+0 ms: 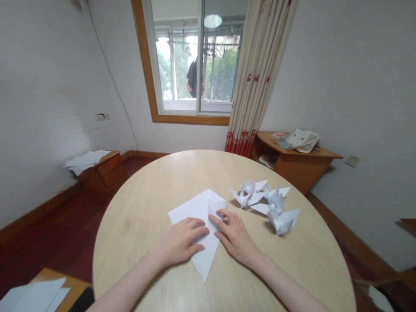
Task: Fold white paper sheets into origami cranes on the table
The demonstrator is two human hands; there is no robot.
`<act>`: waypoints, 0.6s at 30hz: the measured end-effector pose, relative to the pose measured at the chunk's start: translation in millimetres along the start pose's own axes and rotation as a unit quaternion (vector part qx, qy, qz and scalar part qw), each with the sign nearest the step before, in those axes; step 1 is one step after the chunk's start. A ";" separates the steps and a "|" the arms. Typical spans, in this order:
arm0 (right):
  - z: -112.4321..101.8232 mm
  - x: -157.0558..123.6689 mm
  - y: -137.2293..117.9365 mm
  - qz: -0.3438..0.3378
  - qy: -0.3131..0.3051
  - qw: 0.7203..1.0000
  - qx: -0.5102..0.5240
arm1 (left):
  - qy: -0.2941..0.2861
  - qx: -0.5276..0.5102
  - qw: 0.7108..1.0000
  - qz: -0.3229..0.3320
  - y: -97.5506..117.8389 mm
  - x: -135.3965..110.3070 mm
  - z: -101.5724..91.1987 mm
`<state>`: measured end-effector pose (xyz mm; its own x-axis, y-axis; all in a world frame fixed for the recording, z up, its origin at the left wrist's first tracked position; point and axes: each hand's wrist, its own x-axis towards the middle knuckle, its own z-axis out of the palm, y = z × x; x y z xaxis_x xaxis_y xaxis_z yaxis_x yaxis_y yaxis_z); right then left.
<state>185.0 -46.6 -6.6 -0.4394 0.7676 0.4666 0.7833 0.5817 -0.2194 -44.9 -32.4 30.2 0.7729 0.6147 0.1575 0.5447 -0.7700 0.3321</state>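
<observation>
Head view: folded paper (198, 216) flat under both hands' fingers (218, 213).

text: none readable | labels: none readable | numbers: none readable | signs: none readable

One head-worn view, looking forward and down over the round table (156, 195).

The camera sits above the table's near edge, close over it (the far rim curves away ahead), facing the window (195, 56) beyond the table; walls bend at both sides.
</observation>
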 end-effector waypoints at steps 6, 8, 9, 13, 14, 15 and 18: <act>2.5 -0.4 5.1 0.015 0.005 1.000 0.005 | -0.003 -0.016 1.000 0.020 -6.0 -2.1 1.6; 3.3 -0.5 6.5 0.022 0.010 1.000 0.001 | -0.012 0.001 1.000 0.028 -5.0 -2.3 2.3; 3.5 -0.5 7.2 0.026 0.012 1.000 0.000 | -0.017 0.011 0.999 0.030 -3.8 -2.3 2.7; 3.9 0.0 9.9 0.043 0.013 0.999 0.004 | -0.031 0.044 0.998 0.024 2.9 -2.1 4.7; 4.0 0.1 10.4 0.047 0.014 0.999 0.004 | -0.033 0.045 0.998 0.022 4.4 -2.0 5.1; 4.1 0.1 10.8 0.050 0.014 0.999 0.004 | -0.035 0.044 0.998 0.020 5.6 -1.8 5.4; 4.9 -0.1 11.4 0.056 0.012 0.998 0.004 | -0.035 0.037 0.999 0.015 7.1 -0.8 6.0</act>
<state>191.9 -38.7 -13.3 -0.3375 0.8215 0.4597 0.8234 0.4943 -0.2788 -39.7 -39.4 26.9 0.8090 0.5793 0.1000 0.5414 -0.8004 0.2575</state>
